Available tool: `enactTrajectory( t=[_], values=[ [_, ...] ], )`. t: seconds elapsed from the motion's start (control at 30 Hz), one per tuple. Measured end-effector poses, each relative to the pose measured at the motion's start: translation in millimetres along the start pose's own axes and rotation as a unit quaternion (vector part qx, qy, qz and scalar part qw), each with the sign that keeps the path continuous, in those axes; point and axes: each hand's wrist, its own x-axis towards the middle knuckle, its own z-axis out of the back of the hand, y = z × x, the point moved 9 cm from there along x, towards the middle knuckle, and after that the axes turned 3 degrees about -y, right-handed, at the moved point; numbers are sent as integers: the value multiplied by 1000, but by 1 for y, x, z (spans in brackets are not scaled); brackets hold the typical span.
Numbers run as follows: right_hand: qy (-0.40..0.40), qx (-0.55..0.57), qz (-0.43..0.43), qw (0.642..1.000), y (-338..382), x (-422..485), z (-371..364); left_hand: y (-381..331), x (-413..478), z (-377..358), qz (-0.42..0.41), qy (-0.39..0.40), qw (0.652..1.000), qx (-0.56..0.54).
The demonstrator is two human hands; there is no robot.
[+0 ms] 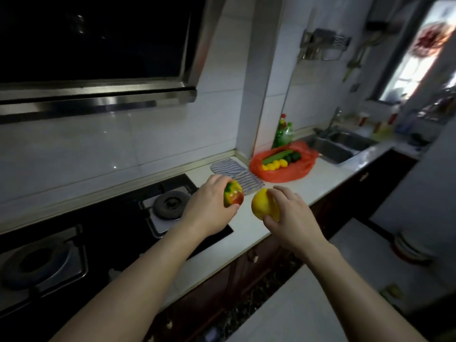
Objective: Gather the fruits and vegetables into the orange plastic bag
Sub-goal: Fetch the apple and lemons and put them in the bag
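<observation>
left hand (209, 206): gripped a red-green fruit (233, 196)
right hand (291, 214): gripped a yellow fruit (262, 204)
orange bag (283, 174): lay on tabletop (320, 178)

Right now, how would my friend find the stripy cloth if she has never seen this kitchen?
Start at the black gas stove on the left of the white counter. Just past its far right corner, before the orange plastic bag of vegetables, lies the stripy cloth flat against the wall. It is the only blue-and-white striped thing there.
</observation>
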Motion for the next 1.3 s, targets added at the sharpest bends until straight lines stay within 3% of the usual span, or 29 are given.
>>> enactTrajectory(
  t=[0.4,0.7,1.03,1.3],
  values=[
    [1,-47,-85,995,-121,96,-9,-23,155,-114,-52,62,996,-32],
    [-35,-34,-164,985,-234,119,4,-95,227,-189,-118,111,986,-33],
    [-50,3,-158,986,-392,154,21,-179,291,-283,-108,109,988,0],
    [-24,23,-99,994,-482,197,25,-229,333,-343,-59,87,994,13]
  ],
)
